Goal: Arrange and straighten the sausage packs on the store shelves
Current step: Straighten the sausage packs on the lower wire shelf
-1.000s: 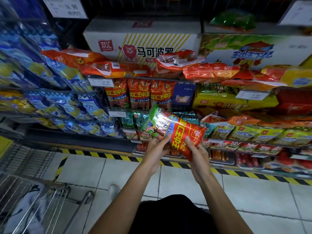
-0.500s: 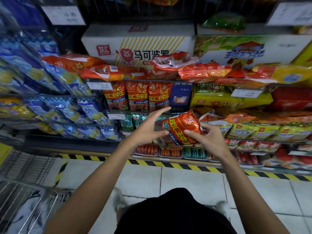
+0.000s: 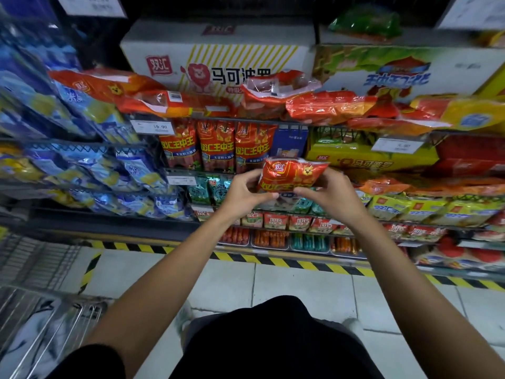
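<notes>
A red sausage pack (image 3: 293, 175) is held in the middle of the frame, in front of the shelves (image 3: 235, 120), with its top edge uppermost and its printed face turned to the camera. It is grasped from both sides: the left hand (image 3: 243, 194) is curled round its left edge, thumb on the front near the lower corner, and the right hand (image 3: 332, 196) is curled round its right edge, the fingertips (image 3: 297, 190) pressed to the lower front. Each grip is thus closed on the pack, which is kept clear of the shelf fronts.

Just above and to the left of the held pack, three matching red packs (image 3: 217, 144) are seen standing upright side by side on a shelf, with a blue box (image 3: 291, 140) at their right. Further up, orange and red packs (image 3: 175, 101) are laid loosely and askew along the shelf edge, below a white carton (image 3: 218, 60) printed with a lion. A price tag (image 3: 153, 127) is fixed at the shelf edge left of the standing packs. Blue packets (image 3: 90, 170) are hung at the left of the frame. Yellow and black hazard tape (image 3: 273, 259) is laid along the floor under the shelves, and part of a wire trolley (image 3: 41, 324) is seen at the lower left.
</notes>
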